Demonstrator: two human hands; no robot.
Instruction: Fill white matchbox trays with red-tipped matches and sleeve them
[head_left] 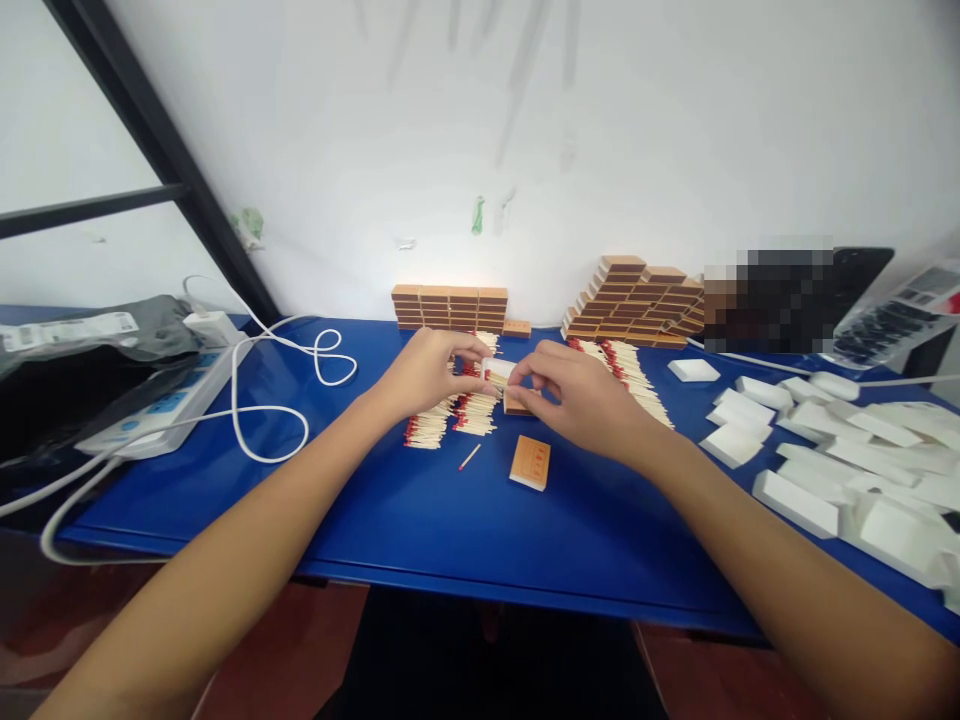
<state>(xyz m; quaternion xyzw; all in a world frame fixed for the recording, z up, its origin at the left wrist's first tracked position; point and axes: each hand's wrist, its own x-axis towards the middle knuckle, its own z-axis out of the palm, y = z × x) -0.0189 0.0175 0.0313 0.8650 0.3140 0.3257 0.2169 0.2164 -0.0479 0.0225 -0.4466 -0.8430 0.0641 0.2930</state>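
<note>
- Head view: left hand (431,372) and right hand (577,392) meeting over blue table (420,510), fingers pinched together on small white matchbox tray (498,370), held just above match piles (457,412) for easy filling.
- Orange matchbox sleeve (531,462) lying close by, single loose match (470,457) beside it.
- Finished boxes (450,306) stacked along wall; empty white trays (825,450) spread at right.

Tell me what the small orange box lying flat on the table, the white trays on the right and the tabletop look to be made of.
Orange box: probably thin printed cardboard, matte, with sharp folded edges.
White trays: likely plain white card, unprinted, dull finish.
Tabletop: smooth blue surface with a soft sheen, perhaps laminate or painted board; the core cannot be told.
</note>
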